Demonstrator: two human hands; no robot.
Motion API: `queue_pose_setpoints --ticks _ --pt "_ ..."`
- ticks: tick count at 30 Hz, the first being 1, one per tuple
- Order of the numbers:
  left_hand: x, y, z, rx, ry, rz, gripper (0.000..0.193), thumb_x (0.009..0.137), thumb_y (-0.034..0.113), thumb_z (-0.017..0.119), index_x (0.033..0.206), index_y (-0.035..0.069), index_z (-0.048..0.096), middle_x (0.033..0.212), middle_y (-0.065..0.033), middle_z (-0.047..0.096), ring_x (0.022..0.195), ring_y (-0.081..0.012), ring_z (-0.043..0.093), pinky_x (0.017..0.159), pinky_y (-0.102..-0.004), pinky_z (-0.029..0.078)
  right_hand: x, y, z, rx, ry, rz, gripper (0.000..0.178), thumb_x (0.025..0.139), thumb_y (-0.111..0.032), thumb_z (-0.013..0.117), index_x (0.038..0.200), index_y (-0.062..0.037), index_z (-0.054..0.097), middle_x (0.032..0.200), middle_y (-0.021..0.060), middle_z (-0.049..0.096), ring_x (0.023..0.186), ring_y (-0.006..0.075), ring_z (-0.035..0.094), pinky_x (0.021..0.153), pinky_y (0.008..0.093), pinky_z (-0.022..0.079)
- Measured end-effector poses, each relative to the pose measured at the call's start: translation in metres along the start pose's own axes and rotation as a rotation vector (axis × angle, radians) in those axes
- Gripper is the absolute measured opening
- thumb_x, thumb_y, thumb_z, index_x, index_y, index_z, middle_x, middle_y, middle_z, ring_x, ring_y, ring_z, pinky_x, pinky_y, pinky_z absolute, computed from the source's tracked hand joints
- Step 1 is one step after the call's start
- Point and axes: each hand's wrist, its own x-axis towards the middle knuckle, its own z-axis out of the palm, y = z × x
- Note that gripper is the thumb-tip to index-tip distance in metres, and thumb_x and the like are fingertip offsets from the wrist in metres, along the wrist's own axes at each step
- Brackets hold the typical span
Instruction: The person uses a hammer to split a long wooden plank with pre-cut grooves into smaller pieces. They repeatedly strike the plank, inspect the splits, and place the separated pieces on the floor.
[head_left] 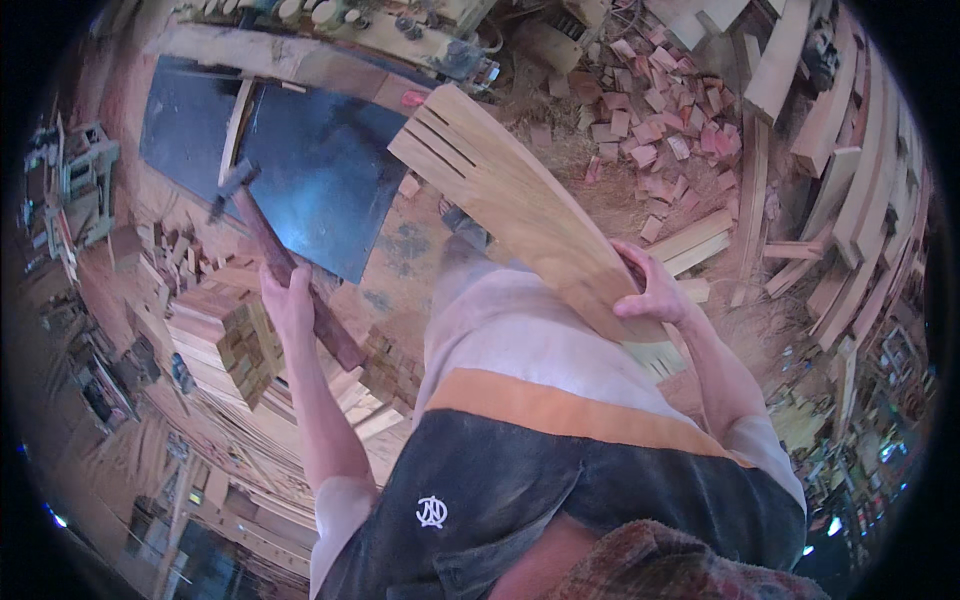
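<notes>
The right hand grasps the slotted wooden board close to its near right end; the board's long axis slants to the far left. The left hand, left of the board, is wrapped around the hammer. Farther off, the hammer's head stands apart, left of the board's slotted end.

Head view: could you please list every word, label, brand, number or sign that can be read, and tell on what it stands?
Shirt: one round white emblem on the dark left chest; described only, not copied.
Hammer: no lettering visible.
Slotted wooden board: no lettering visible.
Equipment along the left rim: too small and blurred to tell.
Otherwise, no readable words or numbers.
</notes>
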Motion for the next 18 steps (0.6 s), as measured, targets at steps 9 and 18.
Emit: queue_pose_setpoints --ticks 9,18 --pt "0.040 0.252 0.039 0.962 -0.238 0.875 0.077 0.092 0.014 0.070 0.161 0.033 0.041 0.118 -0.0168 0.073 0.105 -0.0419 0.071 0.090 -0.0513 0.056 -0.025 0.054 -0.005 -0.204 0.170 0.015 0.114 0.060 -0.043 0.095 0.152 0.0045 0.047 0.146 0.0177 0.059 0.137 0.0274 0.055 0.117 0.0408 0.042" --pt "0.070 0.318 0.103 1.592 -0.312 1.179 0.067 0.095 0.017 0.062 0.158 0.036 0.045 0.103 -0.0201 0.076 0.098 -0.0398 0.074 0.086 -0.0520 0.058 -0.058 0.088 0.011 -0.027 0.315 0.044 0.112 0.060 -0.037 0.094 0.152 0.0059 0.047 0.144 0.0178 0.060 0.137 0.0270 0.055 0.119 0.0404 0.040"
